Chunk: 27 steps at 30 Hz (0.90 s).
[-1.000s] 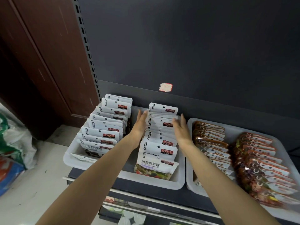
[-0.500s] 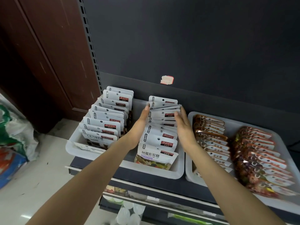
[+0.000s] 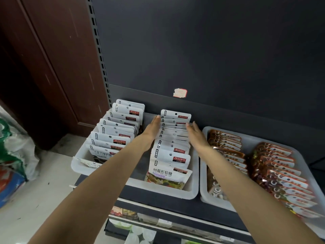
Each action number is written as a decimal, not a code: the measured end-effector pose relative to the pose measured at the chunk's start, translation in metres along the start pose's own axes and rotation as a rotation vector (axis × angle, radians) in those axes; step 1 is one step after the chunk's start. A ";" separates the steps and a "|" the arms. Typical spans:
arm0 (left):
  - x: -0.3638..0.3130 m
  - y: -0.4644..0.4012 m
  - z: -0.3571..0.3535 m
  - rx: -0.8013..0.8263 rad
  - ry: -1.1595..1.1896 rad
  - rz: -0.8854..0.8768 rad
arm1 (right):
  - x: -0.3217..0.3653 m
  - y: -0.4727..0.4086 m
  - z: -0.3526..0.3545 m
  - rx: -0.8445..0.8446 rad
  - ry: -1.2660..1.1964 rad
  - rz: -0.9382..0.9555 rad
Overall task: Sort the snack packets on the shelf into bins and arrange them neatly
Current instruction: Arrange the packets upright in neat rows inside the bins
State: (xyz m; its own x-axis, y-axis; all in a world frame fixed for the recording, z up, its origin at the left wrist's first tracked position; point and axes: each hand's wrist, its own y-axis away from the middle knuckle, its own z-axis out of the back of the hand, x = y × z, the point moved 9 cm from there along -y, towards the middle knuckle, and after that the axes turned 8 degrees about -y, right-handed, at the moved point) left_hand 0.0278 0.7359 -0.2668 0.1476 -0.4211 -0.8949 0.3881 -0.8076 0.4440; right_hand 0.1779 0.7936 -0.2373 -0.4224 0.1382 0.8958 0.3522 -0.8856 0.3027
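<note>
Pressing flat left hand (image 3: 152, 128) and flat right hand (image 3: 197, 133), fingers straight, against both sides of white packet row (image 3: 171, 143). Sitting in white bin (image 3: 192, 189) on shelf (image 3: 158, 201).

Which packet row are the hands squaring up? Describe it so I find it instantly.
Start at the left white bin, which holds two rows of white-topped packets. It is the right-hand row, flanked by the left hand and right hand. Only its front packet shows a colourful candy picture.
</note>
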 end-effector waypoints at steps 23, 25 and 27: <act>0.010 0.027 0.017 -0.059 -0.235 -0.005 | -0.004 0.041 0.012 -0.069 -0.155 0.036; 0.024 0.036 0.013 0.027 -0.159 0.028 | -0.011 0.050 0.013 -0.071 -0.176 0.017; 0.025 0.045 0.006 0.096 -0.118 0.028 | -0.011 0.054 0.003 -0.013 -0.227 0.029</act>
State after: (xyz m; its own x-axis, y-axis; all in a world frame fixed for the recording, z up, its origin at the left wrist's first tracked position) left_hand 0.0432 0.6866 -0.2685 0.0469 -0.4852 -0.8731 0.2957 -0.8281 0.4761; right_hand 0.2044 0.7456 -0.2300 -0.2125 0.2073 0.9549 0.3505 -0.8961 0.2725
